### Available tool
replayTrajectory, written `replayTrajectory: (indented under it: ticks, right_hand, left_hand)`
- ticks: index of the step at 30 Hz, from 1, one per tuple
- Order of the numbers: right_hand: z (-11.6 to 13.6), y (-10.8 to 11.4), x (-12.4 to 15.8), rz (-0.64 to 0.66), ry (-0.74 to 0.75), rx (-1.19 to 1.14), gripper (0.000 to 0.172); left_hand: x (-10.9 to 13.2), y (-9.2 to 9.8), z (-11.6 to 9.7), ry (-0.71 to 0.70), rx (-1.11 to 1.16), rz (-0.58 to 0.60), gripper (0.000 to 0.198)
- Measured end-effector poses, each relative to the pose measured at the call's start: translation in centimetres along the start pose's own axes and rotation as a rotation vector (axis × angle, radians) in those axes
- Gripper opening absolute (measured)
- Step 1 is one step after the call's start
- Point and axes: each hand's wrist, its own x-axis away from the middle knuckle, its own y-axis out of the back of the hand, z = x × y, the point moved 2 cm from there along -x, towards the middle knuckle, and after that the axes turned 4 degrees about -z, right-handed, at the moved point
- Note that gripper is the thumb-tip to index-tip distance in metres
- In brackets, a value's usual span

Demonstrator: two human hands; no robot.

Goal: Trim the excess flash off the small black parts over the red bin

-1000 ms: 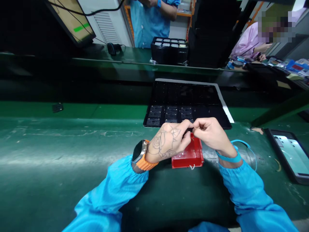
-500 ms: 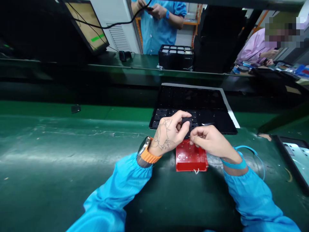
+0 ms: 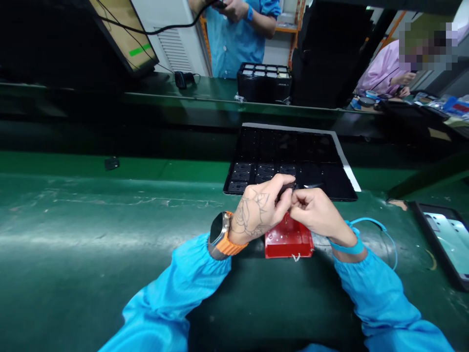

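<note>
My left hand [image 3: 258, 209], with a watch at its wrist, is closed round a small flat black part [image 3: 288, 186] that its fingers mostly cover. Against that part, the fingers of my right hand [image 3: 317, 211] are pinched together; anything between them is too small or hidden to make out. Below both hands sits a shallow red bin [image 3: 288, 250] with tiny loose pieces in it. Just beyond the hands lies a black compartment tray [image 3: 311, 149], several similar black parts in its near-left pockets.
A small black piece [image 3: 112, 163] lies on the green bench [image 3: 91, 254] at left. A dark tray with pale contents [image 3: 445, 239] stands at right. Behind are a black box [image 3: 264, 88], a scanner [image 3: 182, 79], a monitor [image 3: 126, 36] and two people. A blue cord [image 3: 373, 222] trails from my right wrist.
My right hand has come up from over the red bin to meet the black part in my left hand. The left hand has turned slightly, and the view has shifted a little.
</note>
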Motion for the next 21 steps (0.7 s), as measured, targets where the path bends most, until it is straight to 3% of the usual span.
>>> replayTrajectory:
  ticks: [5,15,21]
  right_hand:
    - [0.1,-0.3,-0.1,-0.01,0.052,-0.004,0.014]
    - [0.6,-0.2,0.6,-0.025,0.109,0.098,0.016]
    - [1.3,0.3,0.8,0.067,0.064,0.036,0.021]
  left_hand:
    - [-0.2,0.2,0.2,-0.007,0.042,-0.03,0.018]
    - [-0.8,0.4,1.2,0.149,0.143,0.018,0.018]
    - [-0.8,0.5,1.4,0.219,0.215,0.024,0.02]
